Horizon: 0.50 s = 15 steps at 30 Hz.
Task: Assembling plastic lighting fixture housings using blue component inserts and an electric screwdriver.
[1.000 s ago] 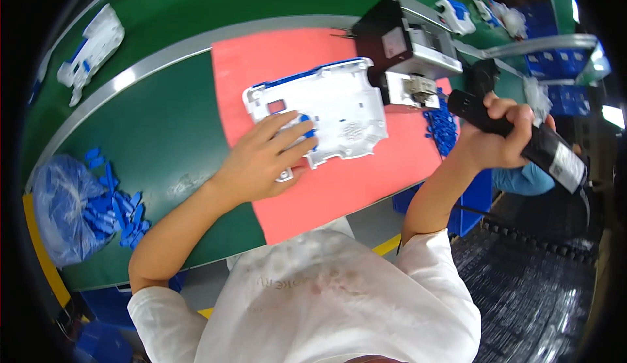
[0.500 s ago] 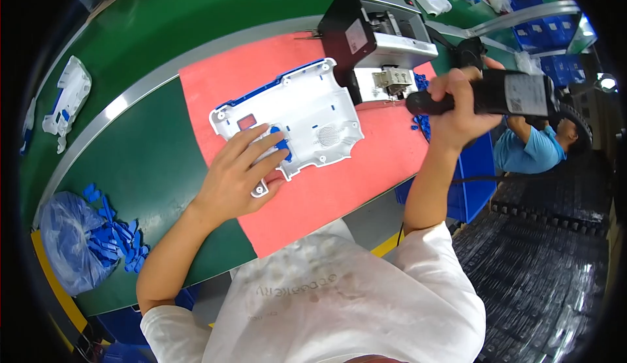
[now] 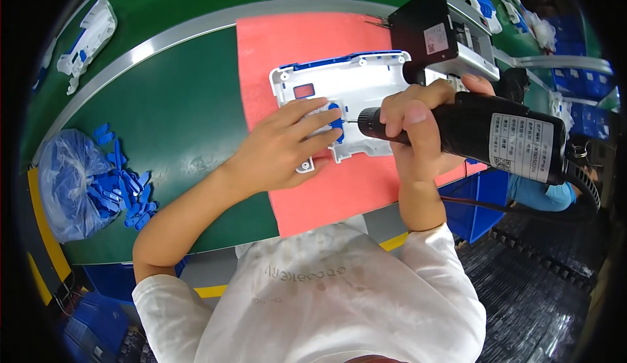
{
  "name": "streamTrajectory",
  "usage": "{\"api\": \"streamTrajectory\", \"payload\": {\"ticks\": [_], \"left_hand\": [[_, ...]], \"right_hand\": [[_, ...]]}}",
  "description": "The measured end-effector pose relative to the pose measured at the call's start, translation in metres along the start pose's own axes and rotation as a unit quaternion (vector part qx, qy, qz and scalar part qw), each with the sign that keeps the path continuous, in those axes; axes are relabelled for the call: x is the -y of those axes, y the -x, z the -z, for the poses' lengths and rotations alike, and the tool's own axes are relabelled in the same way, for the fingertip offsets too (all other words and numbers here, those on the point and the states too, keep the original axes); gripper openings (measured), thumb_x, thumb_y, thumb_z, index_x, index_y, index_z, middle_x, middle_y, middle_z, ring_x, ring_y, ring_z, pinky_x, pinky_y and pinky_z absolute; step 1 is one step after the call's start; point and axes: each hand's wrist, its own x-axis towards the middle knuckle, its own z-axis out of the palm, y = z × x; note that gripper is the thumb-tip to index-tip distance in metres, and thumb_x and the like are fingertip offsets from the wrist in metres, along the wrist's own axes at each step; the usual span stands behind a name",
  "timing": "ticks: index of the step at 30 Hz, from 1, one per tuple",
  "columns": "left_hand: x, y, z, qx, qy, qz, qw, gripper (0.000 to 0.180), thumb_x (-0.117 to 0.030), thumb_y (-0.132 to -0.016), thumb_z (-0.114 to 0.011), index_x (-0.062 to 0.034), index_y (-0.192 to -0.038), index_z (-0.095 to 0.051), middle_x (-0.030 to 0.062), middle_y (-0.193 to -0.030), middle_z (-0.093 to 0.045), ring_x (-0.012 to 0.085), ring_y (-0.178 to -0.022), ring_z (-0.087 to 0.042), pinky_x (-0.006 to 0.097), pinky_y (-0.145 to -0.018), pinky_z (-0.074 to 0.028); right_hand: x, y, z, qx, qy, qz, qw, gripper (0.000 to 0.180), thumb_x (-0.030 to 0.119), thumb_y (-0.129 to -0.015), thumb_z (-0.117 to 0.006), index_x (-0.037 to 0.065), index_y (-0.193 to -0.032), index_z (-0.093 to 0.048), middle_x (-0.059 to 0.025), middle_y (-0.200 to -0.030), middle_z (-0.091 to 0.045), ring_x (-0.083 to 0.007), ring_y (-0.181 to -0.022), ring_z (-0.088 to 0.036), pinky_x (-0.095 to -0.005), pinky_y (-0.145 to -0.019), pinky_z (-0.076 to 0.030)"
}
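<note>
A white plastic housing shell with a blue edge strip lies open side up on the pink mat. My left hand grips its near left part, fingers over the inside and thumb by the near edge. Beside those fingertips sits a blue plastic piece inside the shell, partly covered by them. My right hand is closed around a black electric screwdriver, held nearly level. Its thin bit points left and meets the blue piece; whether a screw is at the tip, I cannot make out.
A black and silver machine stands beyond the screwdriver on the pink mat. Several blue pieces lie by a clear plastic bag on the left. Another white shell rests far left. A blue bin is below the right bench edge.
My right hand has brought the screwdriver from beside the machine leftward and down to the blue piece. My left hand stays on the shell. The whole view has shifted.
</note>
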Motion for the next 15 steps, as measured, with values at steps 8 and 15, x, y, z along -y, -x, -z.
{"api": "streamTrajectory", "payload": {"ticks": [8, 15], "left_hand": [[-0.0002, 0.0008, -0.0035, -0.03, 0.007, -0.012, 0.999, 0.04, -0.016, -0.067, -0.075, -0.0037, -0.103, -0.067, 0.0097, -0.126, -0.057, 0.031, -0.12, -0.052, 0.043, -0.095, -0.049], [-0.0013, -0.0003, -0.0041, -0.028, 0.017, -0.002, 0.999, 0.04, -0.017, -0.067, -0.075, -0.003, -0.104, -0.067, 0.01, -0.126, -0.057, 0.0311, -0.12, -0.051, 0.043, -0.096, -0.048]], "right_hand": [[-0.002, 0.0018, -0.0048, -0.017, -0.033, -0.01, 0.999, 0.059, -0.003, -0.083, -0.06, 0.01, -0.131, -0.03, -0.005, -0.064, -0.048, -0.0145, -0.044, -0.047, -0.0346, -0.049, -0.048], [-0.0043, 0.0045, -0.0018, 0.028, 0.006, 0.001, 1.0, 0.056, -0.001, -0.084, -0.06, 0.01, -0.13, -0.031, -0.0044, -0.062, -0.047, -0.0145, -0.044, -0.048, -0.0328, -0.048, -0.048]]}}
